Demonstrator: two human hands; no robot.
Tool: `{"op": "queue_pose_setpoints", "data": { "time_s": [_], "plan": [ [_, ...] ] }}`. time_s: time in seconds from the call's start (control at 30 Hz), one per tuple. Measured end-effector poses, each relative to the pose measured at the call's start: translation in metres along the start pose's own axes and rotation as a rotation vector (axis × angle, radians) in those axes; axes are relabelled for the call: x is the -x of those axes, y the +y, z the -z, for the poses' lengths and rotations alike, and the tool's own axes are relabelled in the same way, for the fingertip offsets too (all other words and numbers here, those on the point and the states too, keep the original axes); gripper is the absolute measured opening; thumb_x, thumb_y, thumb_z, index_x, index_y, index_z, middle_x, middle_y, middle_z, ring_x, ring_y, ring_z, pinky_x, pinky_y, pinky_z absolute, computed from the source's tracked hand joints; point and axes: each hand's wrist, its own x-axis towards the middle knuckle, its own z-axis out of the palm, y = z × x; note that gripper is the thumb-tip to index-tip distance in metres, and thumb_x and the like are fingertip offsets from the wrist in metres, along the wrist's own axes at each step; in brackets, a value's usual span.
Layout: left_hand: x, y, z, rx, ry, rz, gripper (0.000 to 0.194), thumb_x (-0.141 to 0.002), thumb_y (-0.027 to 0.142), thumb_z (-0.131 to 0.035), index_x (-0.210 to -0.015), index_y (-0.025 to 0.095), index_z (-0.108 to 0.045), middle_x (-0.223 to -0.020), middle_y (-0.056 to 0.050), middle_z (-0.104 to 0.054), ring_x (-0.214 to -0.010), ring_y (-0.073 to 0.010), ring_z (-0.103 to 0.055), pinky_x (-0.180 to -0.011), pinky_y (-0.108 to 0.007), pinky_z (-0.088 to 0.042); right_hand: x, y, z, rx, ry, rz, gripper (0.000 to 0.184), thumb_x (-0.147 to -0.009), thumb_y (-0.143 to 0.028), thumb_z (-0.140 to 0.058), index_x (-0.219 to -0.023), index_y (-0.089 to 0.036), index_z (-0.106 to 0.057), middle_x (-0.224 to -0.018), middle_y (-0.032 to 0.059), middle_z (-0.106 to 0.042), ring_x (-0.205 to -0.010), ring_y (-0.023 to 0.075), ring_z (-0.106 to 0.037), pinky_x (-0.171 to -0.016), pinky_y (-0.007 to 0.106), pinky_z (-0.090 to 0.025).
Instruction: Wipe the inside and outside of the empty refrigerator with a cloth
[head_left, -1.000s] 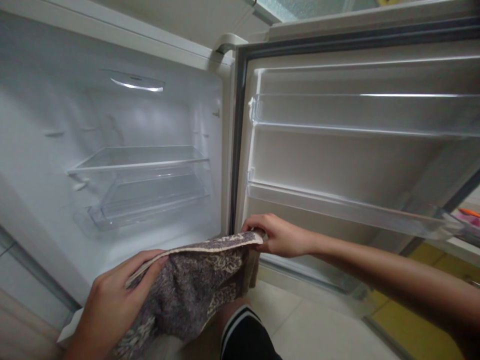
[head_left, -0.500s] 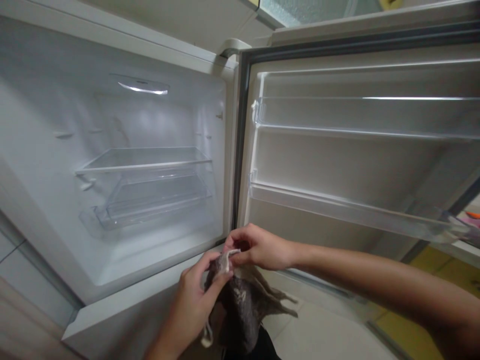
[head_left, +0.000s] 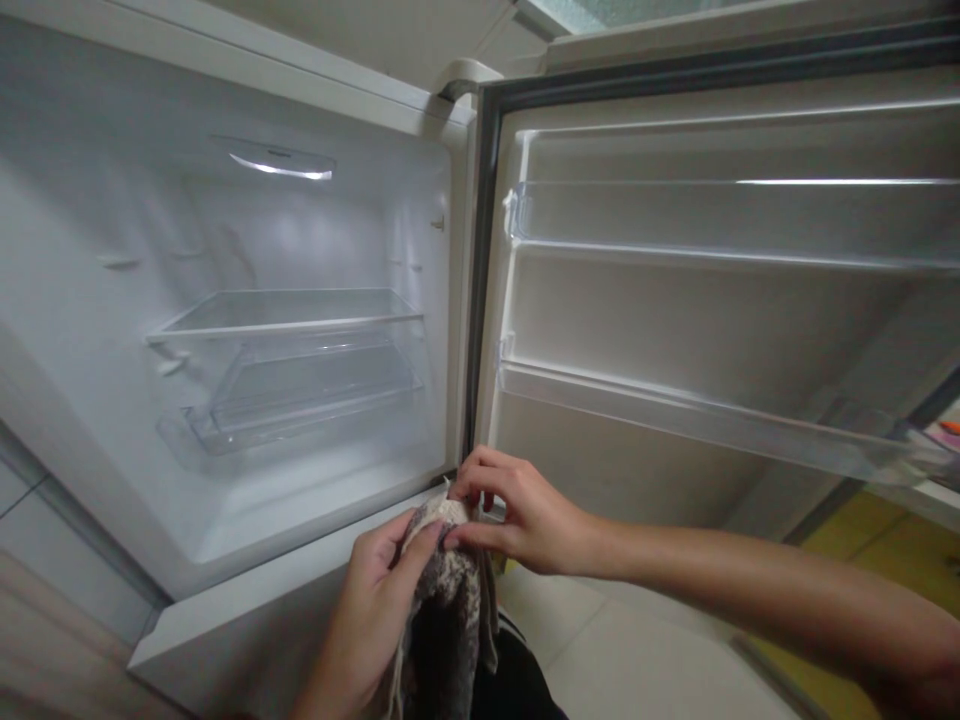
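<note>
A worn grey-and-beige cloth with frayed edges hangs in front of the open fridge. My left hand grips its upper left part, thumb on top. My right hand pinches the top edge of the cloth between thumb and fingers. Both hands are close together, just before the fridge's lower rim by the hinge side. Part of the cloth under the fingers is hidden.
On the left is the white fridge compartment with a glass shelf, a clear tray and a lit lamp. The open door carries clear door racks on the right. Below lies a tiled floor.
The cloth has been turned and bunched: its loose ends, spread to the right before, now hang down. My right hand has shifted slightly rightward. The view has tilted down a little.
</note>
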Motion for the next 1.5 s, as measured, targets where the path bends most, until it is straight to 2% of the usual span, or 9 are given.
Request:
{"op": "queue_pose_setpoints", "data": {
  "time_s": [0.17, 0.37, 0.6, 0.73, 0.9, 1.13, 1.3, 1.4, 1.5],
  "plan": [
    [0.006, 0.0, 0.008, -0.008, 0.131, 0.063, 0.066, -0.095, 0.076, -0.066, -0.107, 0.013, -0.081, -0.093, -0.009, -0.078, -0.094, -0.0263, -0.072, -0.09, -0.036, -0.06, 0.002, 0.0, -0.004, -0.037, 0.031, 0.07, 0.029, -0.104, -0.043, -0.077, -0.095, -0.016, -0.075, -0.093, 0.0025, -0.068, -0.085, 0.0114, -0.063, -0.077, 0.022, -0.046],
    [0.004, 0.017, 0.006, -0.329, -0.007, -0.188, 0.057, -0.102, 0.073, -0.054, -0.084, 0.021, -0.069, -0.078, -0.002, -0.067, -0.078, -0.0191, -0.062, -0.074, -0.026, -0.055, -0.003, -0.015, -0.002, -0.158, 0.065, 0.091, 0.03, -0.103, -0.046, -0.077, -0.097, -0.017, -0.079, -0.093, 0.004, -0.069, -0.092, 0.0137, -0.065, -0.085, 0.025, -0.049],
    [0.002, 0.021, 0.01, -0.572, 0.084, -0.339, 0.042, -0.107, 0.052, -0.05, -0.078, 0.023, -0.062, -0.068, 0.001, -0.061, -0.064, -0.0152, -0.059, -0.062, -0.022, -0.044, -0.008, -0.024, -0.001, -0.239, 0.075, 0.076, 0.029, -0.092, -0.048, -0.089, -0.091, -0.019, -0.083, -0.115, 0.0067, -0.062, -0.115, 0.0166, -0.062, -0.101, 0.029, -0.051],
    [0.003, 0.031, 0.01, -0.537, -0.05, -0.347, 0.04, -0.108, 0.047, -0.049, -0.079, 0.023, -0.063, -0.073, 0.0, -0.064, -0.07, -0.0166, -0.063, -0.066, -0.022, -0.047, -0.011, -0.028, -0.002, -0.227, 0.092, 0.006, 0.025, -0.095, -0.043, -0.086, -0.091, -0.019, -0.082, -0.13, 0.0088, -0.063, -0.127, 0.0181, -0.063, -0.11, 0.032, -0.049],
    [0.008, 0.034, 0.015, -0.505, -0.097, -0.315, 0.044, -0.11, 0.054, -0.049, -0.081, 0.023, -0.064, -0.075, 0.0, -0.065, -0.071, -0.0161, -0.061, -0.065, -0.022, -0.047, -0.013, -0.025, -0.006, -0.325, 0.049, -0.031, 0.033, -0.096, -0.049, -0.084, -0.091, -0.017, -0.08, -0.102, 0.0051, -0.076, -0.101, 0.0157, -0.072, -0.096, 0.028, -0.053],
    [0.01, 0.04, 0.025, -0.574, -0.224, -0.281, 0.042, -0.111, 0.051, -0.046, -0.088, 0.025, -0.071, -0.089, -0.004, -0.075, -0.086, -0.0211, -0.07, -0.079, -0.027, -0.057, -0.013, -0.02, -0.013, -0.462, 0.031, -0.134, 0.041, -0.089, -0.055, -0.09, -0.087, -0.015, -0.079, -0.091, 0.0041, -0.076, -0.087, 0.0143, -0.069, -0.084, 0.026, -0.053],
    [0.019, 0.006, 0.029, -0.511, -0.022, -0.32, 0.028, -0.107, 0.052, -0.058, -0.119, 0.027, -0.064, -0.115, -0.007, -0.079, -0.111, -0.0234, -0.077, -0.097, -0.032, -0.062, -0.015, -0.016, -0.008, -0.525, 0.124, -0.189, 0.044, -0.082, -0.055, -0.095, -0.082, -0.014, -0.077, -0.085, 0.0051, -0.075, -0.081, 0.0146, -0.067, -0.079, 0.026, -0.052],
    [0.024, -0.035, 0.03, -0.622, 0.161, -0.452, 0.029, -0.098, 0.046, -0.073, -0.112, 0.028, -0.055, -0.12, -0.008, -0.079, -0.113, -0.0246, -0.08, -0.092, -0.032, -0.065, -0.016, -0.015, 0.001, -0.512, 0.225, -0.197, 0.042, -0.081, -0.05, -0.096, -0.083, -0.014, -0.075, -0.086, 0.006, -0.075, -0.081, 0.0148, -0.067, -0.077, 0.027, -0.052],
    [0.026, -0.068, 0.034, -0.796, 0.168, -0.583, 0.008, -0.102, 0.032, -0.063, -0.102, 0.028, -0.055, -0.117, -0.007, -0.08, -0.101, -0.0209, -0.083, -0.08, -0.026, -0.065, -0.016, -0.014, 0.011, -0.498, 0.308, -0.165, 0.04, -0.079, -0.044, -0.099, -0.085, -0.014, -0.072, -0.086, 0.0043, -0.073, -0.08, 0.013, -0.066, -0.074, 0.025, -0.052]
  ]
}}
